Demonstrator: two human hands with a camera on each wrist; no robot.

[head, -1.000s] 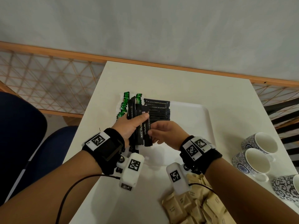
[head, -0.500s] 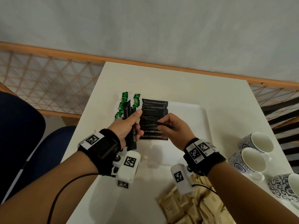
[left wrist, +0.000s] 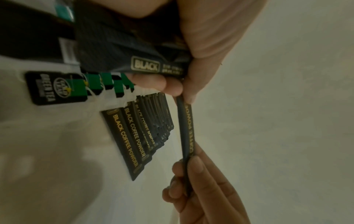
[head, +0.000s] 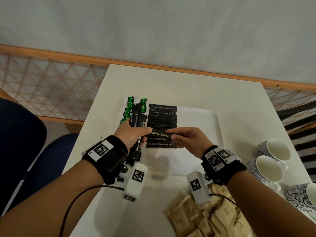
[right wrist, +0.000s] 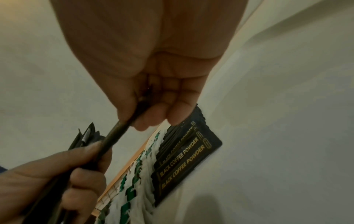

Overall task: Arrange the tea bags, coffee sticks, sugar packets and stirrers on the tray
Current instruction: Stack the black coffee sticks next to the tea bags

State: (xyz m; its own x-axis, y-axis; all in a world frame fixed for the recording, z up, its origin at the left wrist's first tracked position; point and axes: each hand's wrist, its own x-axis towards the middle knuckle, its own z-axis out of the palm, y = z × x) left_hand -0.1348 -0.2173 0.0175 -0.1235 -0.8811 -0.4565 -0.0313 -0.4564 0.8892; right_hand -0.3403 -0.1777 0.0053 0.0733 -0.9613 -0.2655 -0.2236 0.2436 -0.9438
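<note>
While your left hand (head: 132,134) gripped a bundle of sticks (head: 137,117) marked "BLACK", both hands pinched one "COFFEE POWDER" stick (head: 159,133), your right hand (head: 187,139) at its far end, just above the "BLACK COFFEE POWDER" row (head: 161,124) on the tray (head: 201,127), beside "GREEN TEA" bags (left wrist: 57,87).

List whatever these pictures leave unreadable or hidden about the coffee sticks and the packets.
- Bundle of coffee sticks: count hidden by left hand, head view.
- Row of coffee sticks: far labels too small, overlapped.
- Held coffee stick: end hidden inside right hand.
- Brown packets: cut off by bottom edge; print unreadable.
</note>
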